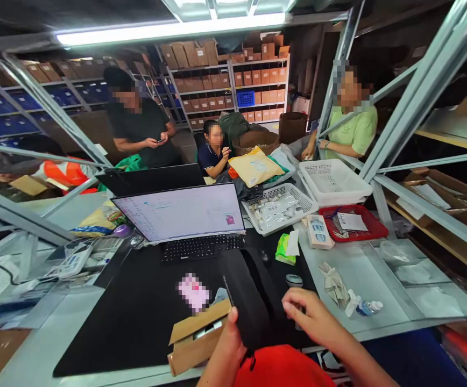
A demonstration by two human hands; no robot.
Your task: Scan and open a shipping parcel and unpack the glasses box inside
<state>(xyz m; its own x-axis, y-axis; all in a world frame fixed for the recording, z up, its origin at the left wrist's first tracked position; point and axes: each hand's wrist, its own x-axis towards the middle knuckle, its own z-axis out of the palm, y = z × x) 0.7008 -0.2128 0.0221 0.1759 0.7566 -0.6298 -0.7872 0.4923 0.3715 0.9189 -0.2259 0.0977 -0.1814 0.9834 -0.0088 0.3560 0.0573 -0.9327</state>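
My left hand (227,336) grips the near end of a black padded item (249,293), a case or pouch, holding it up over the black desk mat (136,312). My right hand (312,317) pinches the same black item from its right side, fingers curled. An open brown cardboard box (195,338) lies just left of my left hand. Something orange-red (284,368) sits right below my wrists.
A laptop (185,215) stands open behind the mat. White baskets (334,180), a red tray (368,228), a green packet (285,248) and crumpled paper (334,282) lie to the right. Three people are across the table. Metal shelf struts (415,91) cross the view.
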